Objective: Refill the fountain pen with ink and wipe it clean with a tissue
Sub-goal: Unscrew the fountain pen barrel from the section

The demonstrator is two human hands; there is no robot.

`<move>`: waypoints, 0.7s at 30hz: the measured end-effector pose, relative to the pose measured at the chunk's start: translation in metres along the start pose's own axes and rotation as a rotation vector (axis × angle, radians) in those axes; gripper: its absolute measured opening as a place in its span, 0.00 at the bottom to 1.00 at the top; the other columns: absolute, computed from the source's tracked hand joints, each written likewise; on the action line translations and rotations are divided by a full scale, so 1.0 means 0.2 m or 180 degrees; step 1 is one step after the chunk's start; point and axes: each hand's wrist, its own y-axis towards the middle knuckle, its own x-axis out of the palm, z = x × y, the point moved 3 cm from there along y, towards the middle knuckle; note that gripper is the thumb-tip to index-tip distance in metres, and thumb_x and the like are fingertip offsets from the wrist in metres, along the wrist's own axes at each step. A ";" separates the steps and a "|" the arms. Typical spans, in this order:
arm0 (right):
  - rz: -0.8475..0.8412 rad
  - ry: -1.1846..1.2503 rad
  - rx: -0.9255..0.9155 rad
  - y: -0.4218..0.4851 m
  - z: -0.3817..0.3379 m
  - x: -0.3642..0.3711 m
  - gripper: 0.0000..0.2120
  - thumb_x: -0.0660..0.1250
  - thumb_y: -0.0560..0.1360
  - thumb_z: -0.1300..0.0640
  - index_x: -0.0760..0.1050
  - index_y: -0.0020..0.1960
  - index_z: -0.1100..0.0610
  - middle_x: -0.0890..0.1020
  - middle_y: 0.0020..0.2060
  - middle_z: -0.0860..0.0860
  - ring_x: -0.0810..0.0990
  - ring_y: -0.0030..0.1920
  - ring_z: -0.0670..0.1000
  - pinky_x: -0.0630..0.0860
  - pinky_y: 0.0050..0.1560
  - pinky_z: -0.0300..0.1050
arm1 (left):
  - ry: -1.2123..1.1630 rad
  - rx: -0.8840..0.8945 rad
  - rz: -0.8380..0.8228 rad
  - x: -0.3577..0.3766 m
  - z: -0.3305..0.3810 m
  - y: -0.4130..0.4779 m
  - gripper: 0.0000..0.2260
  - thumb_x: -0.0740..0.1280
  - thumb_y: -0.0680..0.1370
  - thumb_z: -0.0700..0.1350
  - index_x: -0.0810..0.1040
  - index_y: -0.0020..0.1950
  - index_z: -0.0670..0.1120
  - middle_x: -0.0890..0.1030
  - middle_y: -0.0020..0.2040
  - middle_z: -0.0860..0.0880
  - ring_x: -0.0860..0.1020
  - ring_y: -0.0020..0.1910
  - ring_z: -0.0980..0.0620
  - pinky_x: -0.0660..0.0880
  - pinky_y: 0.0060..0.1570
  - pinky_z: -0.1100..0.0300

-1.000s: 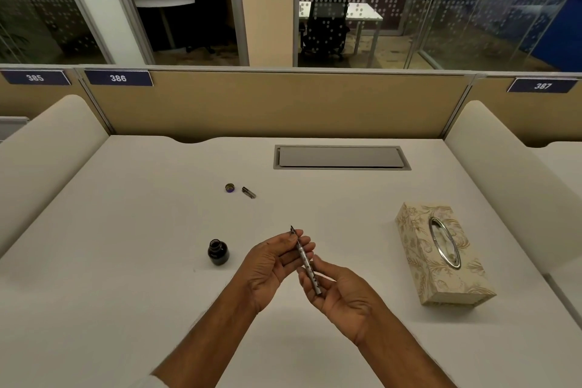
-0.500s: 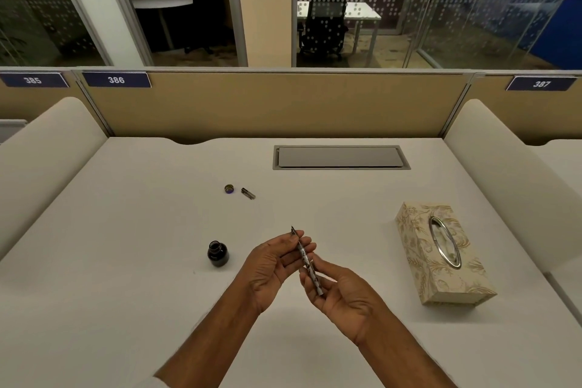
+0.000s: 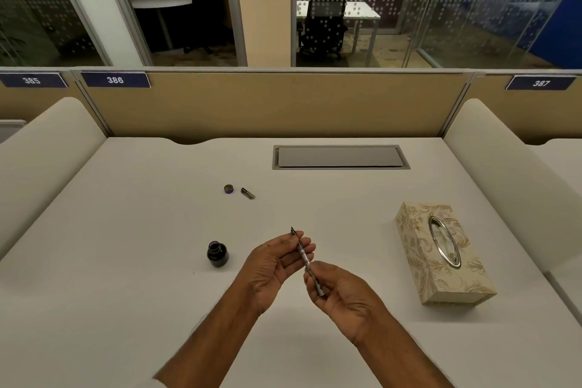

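Pen (image 3: pixel 302 253) still between both hands (image 3: pixel 273 263) (image 3: pixel 345 298)

One pen (image 3: pixel 304 257), one ink bottle (image 3: pixel 217 254), one cap (image 3: pixel 229 189), one pen part (image 3: pixel 248 193) and one tissue box (image 3: pixel 441 255) are counted. Two hands are seen: left hand (image 3: pixel 274 264), right hand (image 3: pixel 343 296).

- Our left hand (image 3: pixel 271 264) and right hand (image 3: pixel 343 296) were bare, with both forearms uncovered.
- A pale sleeve edge (image 3: pixel 159 384) showed near our left elbow.
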 end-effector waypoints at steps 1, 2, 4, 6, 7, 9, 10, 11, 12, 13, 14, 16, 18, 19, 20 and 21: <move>0.0036 -0.0085 -0.0058 0.00 0.00 0.00 0.08 0.72 0.72 0.73 0.81 0.51 0.71 0.85 0.41 0.62 0.84 0.38 0.56 0.84 0.39 0.45 | 0.0015 0.0013 0.0009 0.00 0.00 0.00 0.11 0.70 0.78 0.35 0.83 0.59 0.33 0.86 0.56 0.33 0.86 0.55 0.37 0.85 0.47 0.52; 0.0076 -0.0179 -0.0126 0.00 0.00 0.00 0.08 0.73 0.72 0.73 0.81 0.51 0.71 0.85 0.40 0.62 0.84 0.39 0.56 0.84 0.40 0.45 | 0.0035 0.0026 0.0023 0.00 0.00 0.00 0.11 0.71 0.78 0.35 0.83 0.59 0.33 0.86 0.56 0.34 0.86 0.54 0.37 0.85 0.46 0.53; 0.0148 -0.0377 -0.0275 0.01 -0.01 -0.01 0.08 0.73 0.72 0.73 0.81 0.50 0.69 0.86 0.39 0.61 0.84 0.40 0.56 0.84 0.42 0.46 | 0.0080 0.0054 0.0074 0.01 0.00 -0.01 0.12 0.72 0.76 0.36 0.83 0.58 0.34 0.86 0.55 0.34 0.87 0.53 0.38 0.85 0.45 0.53; 0.0155 -0.0506 -0.0363 0.00 -0.01 -0.01 0.08 0.74 0.72 0.71 0.82 0.51 0.69 0.86 0.38 0.60 0.84 0.39 0.56 0.84 0.42 0.46 | 0.0104 0.0075 0.0113 0.01 -0.01 -0.01 0.12 0.73 0.75 0.37 0.84 0.57 0.34 0.86 0.54 0.35 0.87 0.53 0.38 0.85 0.45 0.54; 0.0124 -0.0504 -0.0347 0.00 -0.01 -0.01 0.08 0.74 0.73 0.68 0.82 0.51 0.69 0.86 0.39 0.61 0.85 0.39 0.56 0.85 0.42 0.46 | 0.0102 0.0083 0.0115 0.01 -0.01 -0.01 0.12 0.74 0.75 0.37 0.85 0.56 0.35 0.87 0.54 0.35 0.87 0.53 0.39 0.85 0.45 0.54; 0.0078 -0.0463 -0.0267 -0.01 0.00 -0.01 0.08 0.74 0.74 0.65 0.83 0.50 0.70 0.85 0.40 0.64 0.85 0.37 0.57 0.85 0.40 0.46 | 0.0108 0.0089 0.0101 0.00 0.00 -0.01 0.11 0.75 0.74 0.37 0.85 0.55 0.35 0.87 0.54 0.35 0.87 0.53 0.39 0.85 0.45 0.54; 0.0084 -0.0468 -0.0250 -0.01 0.00 -0.01 0.08 0.73 0.75 0.65 0.83 0.50 0.70 0.85 0.41 0.64 0.85 0.36 0.56 0.85 0.39 0.45 | 0.0119 0.0089 0.0096 0.00 0.00 -0.01 0.11 0.75 0.74 0.38 0.86 0.54 0.35 0.87 0.54 0.35 0.87 0.53 0.39 0.85 0.45 0.54; 0.0103 -0.0489 -0.0261 -0.01 0.00 -0.01 0.08 0.72 0.75 0.66 0.82 0.50 0.71 0.85 0.41 0.64 0.85 0.36 0.56 0.84 0.37 0.44 | 0.0129 0.0089 0.0093 0.00 0.00 -0.01 0.11 0.75 0.73 0.38 0.86 0.54 0.35 0.86 0.54 0.34 0.87 0.53 0.38 0.85 0.45 0.53; 0.0130 -0.0514 -0.0295 -0.01 0.00 -0.01 0.07 0.72 0.75 0.68 0.82 0.50 0.71 0.85 0.41 0.64 0.84 0.36 0.55 0.84 0.37 0.43 | 0.0140 0.0091 0.0090 0.00 0.00 -0.01 0.11 0.76 0.72 0.38 0.86 0.53 0.36 0.86 0.54 0.34 0.87 0.53 0.38 0.85 0.46 0.53; 0.0161 -0.0538 -0.0335 0.00 0.00 -0.01 0.07 0.73 0.74 0.69 0.82 0.50 0.70 0.85 0.41 0.63 0.84 0.36 0.54 0.84 0.37 0.43 | 0.0148 0.0093 0.0090 0.00 0.00 0.00 0.11 0.76 0.72 0.39 0.87 0.53 0.36 0.86 0.54 0.35 0.87 0.53 0.38 0.85 0.46 0.53; 0.0189 -0.0555 -0.0368 0.00 0.00 -0.01 0.07 0.74 0.72 0.70 0.82 0.51 0.70 0.85 0.41 0.62 0.84 0.37 0.54 0.84 0.38 0.44 | 0.0151 0.0094 0.0090 0.00 0.00 0.00 0.12 0.77 0.71 0.39 0.87 0.52 0.36 0.86 0.54 0.35 0.87 0.53 0.38 0.85 0.46 0.53; 0.0190 -0.0528 -0.0352 0.00 0.00 -0.01 0.09 0.75 0.72 0.68 0.82 0.51 0.70 0.85 0.39 0.61 0.84 0.37 0.55 0.84 0.40 0.45 | 0.0141 0.0102 0.0102 0.00 0.00 0.00 0.12 0.77 0.72 0.39 0.87 0.53 0.36 0.86 0.55 0.35 0.87 0.53 0.38 0.85 0.46 0.53; 0.0133 -0.0413 -0.0258 -0.01 0.00 -0.01 0.09 0.75 0.73 0.65 0.82 0.50 0.71 0.85 0.39 0.63 0.85 0.36 0.56 0.85 0.38 0.44 | 0.0148 0.0100 0.0111 0.00 -0.01 0.00 0.12 0.77 0.72 0.39 0.86 0.54 0.36 0.86 0.55 0.34 0.87 0.53 0.39 0.85 0.46 0.53; 0.0120 -0.0367 -0.0239 -0.01 0.00 -0.01 0.09 0.74 0.74 0.66 0.82 0.51 0.72 0.85 0.39 0.63 0.85 0.36 0.56 0.84 0.36 0.44 | 0.0154 0.0097 0.0107 0.00 -0.01 0.00 0.11 0.76 0.73 0.39 0.86 0.54 0.36 0.86 0.55 0.34 0.87 0.53 0.39 0.85 0.46 0.53; 0.0121 -0.0358 -0.0254 -0.01 0.00 -0.02 0.09 0.72 0.75 0.67 0.81 0.53 0.73 0.85 0.39 0.63 0.85 0.35 0.55 0.84 0.35 0.43 | 0.0163 0.0097 0.0103 0.00 -0.01 0.00 0.11 0.76 0.73 0.39 0.86 0.53 0.36 0.86 0.55 0.35 0.87 0.53 0.39 0.85 0.46 0.53; 0.0128 -0.0381 -0.0291 0.00 0.00 -0.02 0.10 0.72 0.74 0.69 0.80 0.54 0.73 0.85 0.39 0.62 0.85 0.35 0.55 0.83 0.36 0.43 | 0.0172 0.0098 0.0102 0.00 -0.01 0.00 0.10 0.76 0.74 0.39 0.87 0.53 0.36 0.86 0.55 0.35 0.87 0.53 0.39 0.85 0.47 0.53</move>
